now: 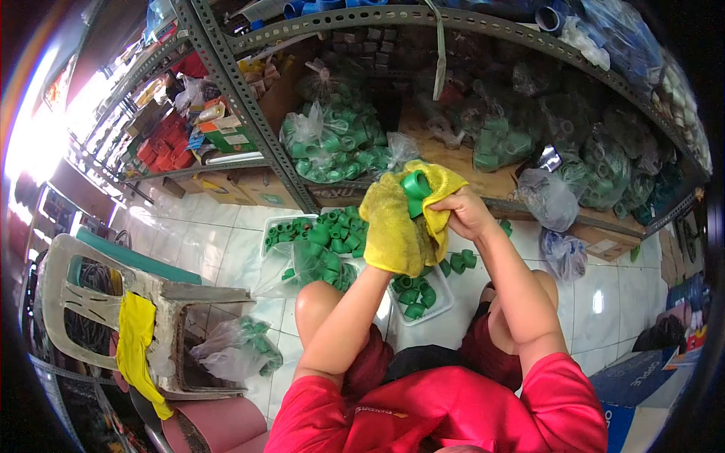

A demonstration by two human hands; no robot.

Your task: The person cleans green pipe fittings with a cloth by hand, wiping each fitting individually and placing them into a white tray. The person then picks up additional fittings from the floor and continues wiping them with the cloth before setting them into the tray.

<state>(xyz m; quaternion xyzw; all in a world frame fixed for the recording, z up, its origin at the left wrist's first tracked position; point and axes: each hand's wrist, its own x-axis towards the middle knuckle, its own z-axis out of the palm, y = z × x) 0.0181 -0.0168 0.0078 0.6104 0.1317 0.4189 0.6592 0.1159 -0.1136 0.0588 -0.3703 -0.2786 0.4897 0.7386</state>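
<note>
A yellow cloth (445, 185) wraps around a green pipe fitting (415, 189), whose open end shows between the folds. My left hand (394, 230) is under the cloth, closed around the fitting through it; the cloth hides its fingers. On the other side, my right hand (470, 214) pinches the cloth close to the fitting. Beneath my hands, a white tray (439, 311) on the floor contains several green fittings. Farther back lies a bigger pile of green elbows (332, 230) in another white tray, beside a clear plastic bag (291, 273) of fittings.
A metal shelf rack (249, 113) stands ahead, loaded with bagged green fittings (332, 143). On the left is a worn plastic chair (181, 302) with a yellow cloth strip (137, 340) over it. A blue box (630, 377) sits at the right. Loose fittings (461, 262) lie on the tiles.
</note>
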